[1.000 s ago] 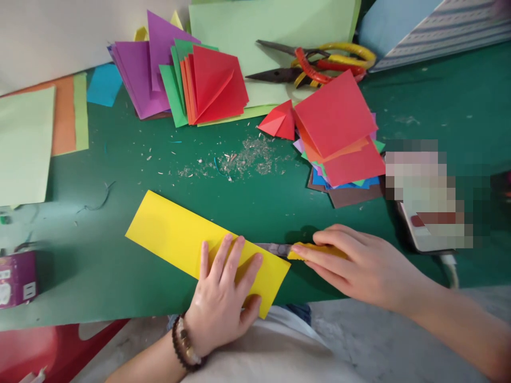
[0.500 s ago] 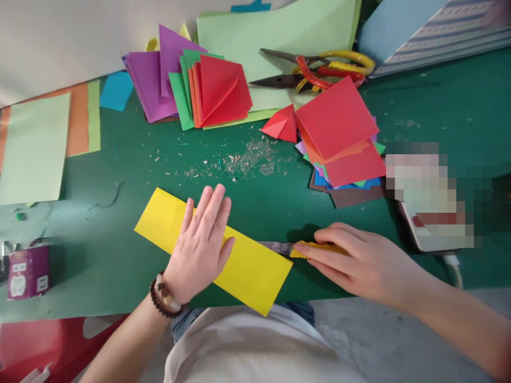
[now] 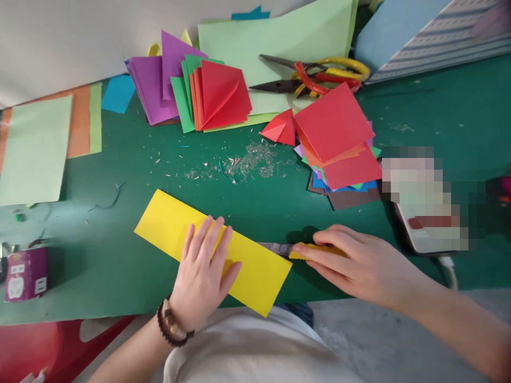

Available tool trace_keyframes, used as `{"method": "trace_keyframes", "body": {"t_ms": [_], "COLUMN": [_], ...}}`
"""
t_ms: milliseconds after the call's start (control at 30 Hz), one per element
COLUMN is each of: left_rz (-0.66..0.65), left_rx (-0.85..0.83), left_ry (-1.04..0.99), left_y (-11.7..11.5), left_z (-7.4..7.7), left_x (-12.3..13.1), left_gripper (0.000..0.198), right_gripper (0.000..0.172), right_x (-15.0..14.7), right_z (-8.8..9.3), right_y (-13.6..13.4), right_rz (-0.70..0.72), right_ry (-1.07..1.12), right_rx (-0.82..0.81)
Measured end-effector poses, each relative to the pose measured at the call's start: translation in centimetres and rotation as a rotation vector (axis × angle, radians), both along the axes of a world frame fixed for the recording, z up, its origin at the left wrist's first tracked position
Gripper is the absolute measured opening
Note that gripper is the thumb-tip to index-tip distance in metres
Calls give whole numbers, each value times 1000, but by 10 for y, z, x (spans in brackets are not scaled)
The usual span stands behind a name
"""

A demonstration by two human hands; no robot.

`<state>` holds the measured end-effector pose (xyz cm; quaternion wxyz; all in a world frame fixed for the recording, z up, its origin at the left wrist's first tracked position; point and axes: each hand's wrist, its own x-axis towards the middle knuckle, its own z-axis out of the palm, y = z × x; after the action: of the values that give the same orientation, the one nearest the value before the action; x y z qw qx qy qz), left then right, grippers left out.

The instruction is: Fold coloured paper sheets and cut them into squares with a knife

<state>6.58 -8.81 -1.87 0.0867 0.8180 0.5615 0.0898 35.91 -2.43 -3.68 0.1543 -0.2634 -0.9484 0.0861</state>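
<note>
A folded strip of yellow paper (image 3: 255,271) lies slantwise on the green table, its near right corner reaching past the table's front edge. My left hand (image 3: 205,268) rests flat on the paper with the fingers stretched out. My right hand (image 3: 347,258) is closed around the yellow handle of a utility knife (image 3: 297,250). The knife's blade points left, and its tip is hidden under the far edge of the paper, in the fold as far as I can see.
Behind the paper lie paper scraps (image 3: 255,159), folded red paper (image 3: 223,96), a stack of coloured squares (image 3: 335,122) and scissors (image 3: 315,74). A phone (image 3: 431,229) with a cable is to the right. A purple box (image 3: 27,274) stands at the left on the green table (image 3: 120,276).
My left hand has slid toward me and slightly right on the yellow paper. My right hand and the knife have stayed almost in place. The view has shifted slightly.
</note>
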Motion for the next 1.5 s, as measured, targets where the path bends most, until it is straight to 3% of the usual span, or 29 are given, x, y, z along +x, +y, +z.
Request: {"method": "trace_keyframes", "body": {"t_ms": [167,600,1033,1500], "left_rz": [-76,-89,-89,-87], "left_rx": [-95,-85,-86,-75], "left_ry": [-26,-49,-50,-63], "left_y": [-16,-16,-17,-19], "left_z": [-5,-10,-13,-14], "left_x": [1,0,-1,-2], "left_gripper": [43,45,47,50], "right_gripper": [23,21,22,19], "right_x": [-4,-28,-9,-39], "right_z": [3,1,1,4], "right_y": [2,6,4,18], "right_rz": [17,36,4,65], "right_ry": [-29,-4,-8,2], "right_rx": [11,-2,32,23]}}
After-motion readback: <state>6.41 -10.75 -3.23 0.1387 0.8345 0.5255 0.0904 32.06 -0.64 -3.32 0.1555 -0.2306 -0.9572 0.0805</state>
